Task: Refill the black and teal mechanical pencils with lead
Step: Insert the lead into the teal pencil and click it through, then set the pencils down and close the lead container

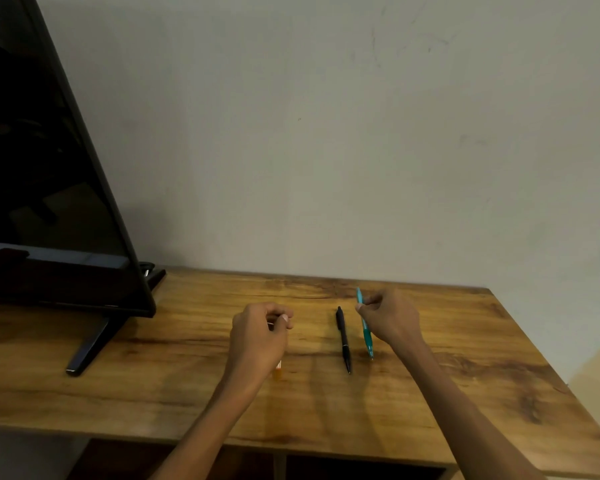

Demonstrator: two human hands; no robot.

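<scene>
two mechanical pencils are on the wooden table. the black pencil lies flat and untouched, just left of the right hand's fingertips. the teal pencil is pinched near its upper end between the thumb and fingers of the right hand, its tip down by the tabletop. the left hand is curled around one small orange lead case, which pokes out below the fingers. one dark monitor stands well left of the left hand.
</scene>
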